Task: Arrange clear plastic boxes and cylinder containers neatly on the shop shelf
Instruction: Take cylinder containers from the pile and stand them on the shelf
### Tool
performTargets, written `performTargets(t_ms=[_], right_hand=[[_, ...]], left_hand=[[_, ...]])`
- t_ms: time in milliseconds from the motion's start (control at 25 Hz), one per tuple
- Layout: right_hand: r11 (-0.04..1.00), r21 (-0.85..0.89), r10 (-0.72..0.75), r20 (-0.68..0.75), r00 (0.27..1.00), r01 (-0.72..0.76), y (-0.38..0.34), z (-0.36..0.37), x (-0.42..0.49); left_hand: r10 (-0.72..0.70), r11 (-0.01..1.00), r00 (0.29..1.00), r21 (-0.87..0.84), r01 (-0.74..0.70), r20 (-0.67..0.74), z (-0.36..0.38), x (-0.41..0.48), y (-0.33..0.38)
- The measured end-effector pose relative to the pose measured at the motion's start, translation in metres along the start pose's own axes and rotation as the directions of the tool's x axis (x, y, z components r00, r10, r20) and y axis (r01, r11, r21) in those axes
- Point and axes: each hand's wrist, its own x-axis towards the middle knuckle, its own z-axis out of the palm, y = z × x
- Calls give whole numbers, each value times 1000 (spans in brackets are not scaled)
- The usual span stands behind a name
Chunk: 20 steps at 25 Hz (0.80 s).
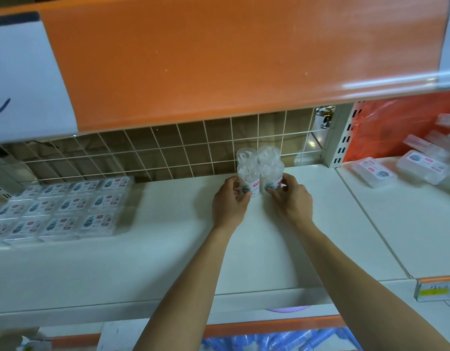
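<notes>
Several clear cylinder containers stand upright in a tight cluster at the back of the white shelf [168,224], against the wire grid. My left hand [229,202] grips the front left cylinder [248,177] near its base. My right hand [291,198] grips the front right cylinder [270,176] the same way. Behind them stand a back left cylinder [246,154] and a back right cylinder [269,153]. Flat clear plastic boxes [67,206] with printed labels lie in neat rows and stacks at the shelf's left end.
An orange upper shelf front [219,59] overhangs the work area. A wire grid back panel [168,153] closes the rear. On the neighbouring shelf to the right, loose clear boxes [374,172] lie untidily. A yellow price tag [436,291] sits on the front edge.
</notes>
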Motion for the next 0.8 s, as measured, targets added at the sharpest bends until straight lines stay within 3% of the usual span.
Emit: performTargets(t_ms=[800], right_hand=[[999,-16,-32,-40,999,31,1,3,-1]], left_hand=[[22,999,999,25,-22,-29,1,-1,1]])
